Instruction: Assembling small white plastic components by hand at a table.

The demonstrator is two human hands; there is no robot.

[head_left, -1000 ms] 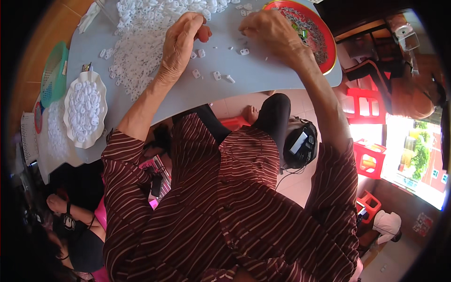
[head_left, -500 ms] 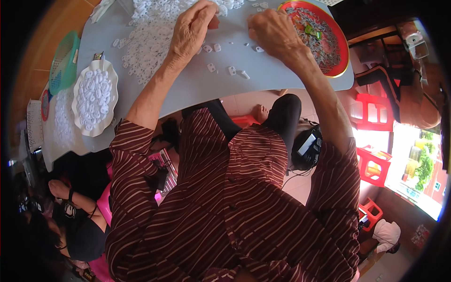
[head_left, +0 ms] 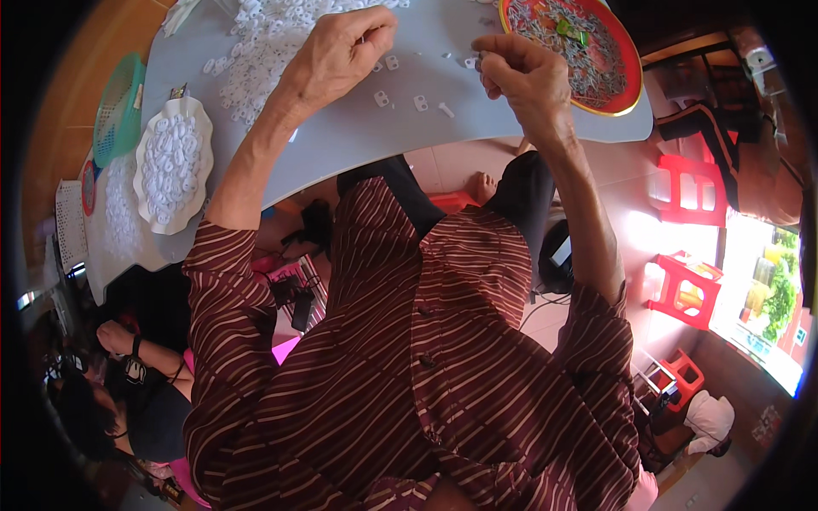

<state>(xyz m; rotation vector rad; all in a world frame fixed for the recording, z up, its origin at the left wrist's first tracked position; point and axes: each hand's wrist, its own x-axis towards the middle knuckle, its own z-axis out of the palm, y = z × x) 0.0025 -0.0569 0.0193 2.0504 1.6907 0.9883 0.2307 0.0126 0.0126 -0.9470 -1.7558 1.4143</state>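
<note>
My left hand [head_left: 345,55] is closed above the grey table, fingers curled in toward the thumb. What it holds, if anything, is hidden. To its left spreads a heap of small white plastic pieces [head_left: 264,43]. My right hand [head_left: 530,81] hovers beside the red tray, thumb and fingertips drawn together around something small that I cannot make out. Thin grey metal pieces, like nails or screws [head_left: 601,81], fill the red tray [head_left: 637,78]. Between my hands lie a few loose two-holed white pieces [head_left: 420,103] and a white peg [head_left: 446,110].
A scalloped white dish [head_left: 207,170] of white pieces stands at the table's left, beside a green basket [head_left: 115,111]. A green object [head_left: 573,32] lies in the tray. Another person [head_left: 153,409] sits at lower left. Red stools [head_left: 688,289] stand at right.
My right hand has turned and come lower, its fingers now extending toward the left. The left hand has shifted slightly left and down. The view has tilted a little.
</note>
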